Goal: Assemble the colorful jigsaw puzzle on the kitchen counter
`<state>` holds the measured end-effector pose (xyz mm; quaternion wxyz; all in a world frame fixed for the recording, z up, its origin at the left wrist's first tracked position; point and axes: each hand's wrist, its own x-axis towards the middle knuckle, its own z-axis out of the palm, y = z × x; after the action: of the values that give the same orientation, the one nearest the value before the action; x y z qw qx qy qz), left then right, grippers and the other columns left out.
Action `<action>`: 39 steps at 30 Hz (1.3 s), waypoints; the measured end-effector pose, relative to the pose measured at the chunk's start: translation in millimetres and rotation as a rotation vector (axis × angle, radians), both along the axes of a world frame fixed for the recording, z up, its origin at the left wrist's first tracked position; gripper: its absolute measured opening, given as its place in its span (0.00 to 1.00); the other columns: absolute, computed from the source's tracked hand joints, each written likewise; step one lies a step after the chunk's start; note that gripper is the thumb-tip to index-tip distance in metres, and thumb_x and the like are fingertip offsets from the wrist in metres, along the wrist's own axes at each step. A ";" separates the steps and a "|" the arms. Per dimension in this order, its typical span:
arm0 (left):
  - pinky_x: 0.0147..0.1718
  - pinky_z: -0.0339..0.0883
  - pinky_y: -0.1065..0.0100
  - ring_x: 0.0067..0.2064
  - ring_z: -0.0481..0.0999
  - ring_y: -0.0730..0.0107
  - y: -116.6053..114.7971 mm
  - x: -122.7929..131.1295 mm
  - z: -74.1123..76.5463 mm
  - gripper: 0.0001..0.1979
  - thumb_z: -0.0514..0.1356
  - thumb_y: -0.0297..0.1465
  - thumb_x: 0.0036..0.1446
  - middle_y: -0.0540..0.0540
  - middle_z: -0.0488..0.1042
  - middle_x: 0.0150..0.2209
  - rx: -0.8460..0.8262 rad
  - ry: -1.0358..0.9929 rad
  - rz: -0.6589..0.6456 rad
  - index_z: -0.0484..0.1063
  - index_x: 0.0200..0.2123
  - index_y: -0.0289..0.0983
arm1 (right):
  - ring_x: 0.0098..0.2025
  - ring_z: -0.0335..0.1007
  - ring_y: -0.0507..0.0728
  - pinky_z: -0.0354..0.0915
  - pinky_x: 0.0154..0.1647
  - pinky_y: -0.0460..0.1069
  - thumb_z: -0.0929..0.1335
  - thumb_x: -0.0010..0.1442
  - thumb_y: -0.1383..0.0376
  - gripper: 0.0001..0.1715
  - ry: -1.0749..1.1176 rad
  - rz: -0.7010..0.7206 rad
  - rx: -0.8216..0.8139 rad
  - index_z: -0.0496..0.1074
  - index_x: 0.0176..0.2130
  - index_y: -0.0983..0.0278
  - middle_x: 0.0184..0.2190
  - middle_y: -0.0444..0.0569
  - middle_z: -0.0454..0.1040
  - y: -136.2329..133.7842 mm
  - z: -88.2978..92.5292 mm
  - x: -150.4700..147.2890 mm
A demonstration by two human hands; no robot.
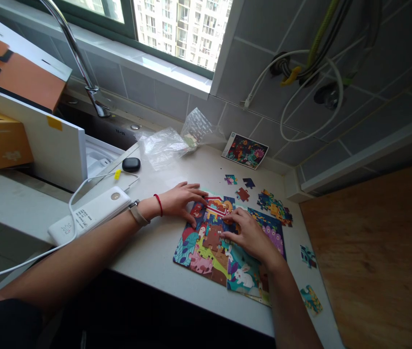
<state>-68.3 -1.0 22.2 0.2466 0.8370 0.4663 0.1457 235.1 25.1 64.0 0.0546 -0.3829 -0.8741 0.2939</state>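
A partly assembled jigsaw puzzle with colourful animals lies on the white counter. My left hand rests at its upper left edge with the fingers stretched out and the thumb on the picture. Over the middle of the puzzle, my right hand has its thumb and index finger curled about a puzzle piece, which the fingers partly cover. Beneath the right forearm, part of the picture is hidden. Loose puzzle pieces lie behind the puzzle, and a heap of pieces sits at its far right.
Two more pieces, one dark teal and one yellow-green, lie by the counter's right edge. A picture card leans against the wall. Clear plastic bags, a black case, a cabled power bank and boxes stand leftward.
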 end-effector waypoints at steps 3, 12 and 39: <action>0.69 0.46 0.33 0.73 0.56 0.33 0.1 -0.1 0.1 0.36 0.75 0.54 0.49 0.46 0.67 0.70 0.002 -0.007 -0.007 0.75 0.60 0.51 | 0.50 0.73 0.62 0.69 0.54 0.55 0.79 0.59 0.62 0.18 0.009 -0.002 -0.006 0.79 0.48 0.60 0.46 0.50 0.74 -0.3 0.0 -0.2; 0.69 0.46 0.33 0.73 0.57 0.32 0.8 -0.8 -2.9 0.36 0.74 0.55 0.49 0.46 0.67 0.70 0.013 -0.026 -0.011 0.75 0.60 0.51 | 0.51 0.73 0.62 0.69 0.55 0.56 0.79 0.58 0.62 0.18 0.020 0.006 0.003 0.79 0.48 0.59 0.46 0.50 0.75 0.2 -1.4 -0.4; 0.69 0.48 0.33 0.74 0.56 0.32 -1.2 -1.8 5.0 0.38 0.69 0.60 0.53 0.44 0.65 0.71 -0.005 0.040 -0.013 0.73 0.62 0.51 | 0.47 0.76 0.61 0.69 0.50 0.54 0.78 0.61 0.58 0.17 0.082 -0.077 0.076 0.80 0.48 0.60 0.44 0.50 0.78 3.5 1.3 2.0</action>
<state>-70.1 -2.2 27.3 0.2405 0.8422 0.4658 0.1263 237.1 28.6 65.3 0.1160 -0.4014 -0.8664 0.2734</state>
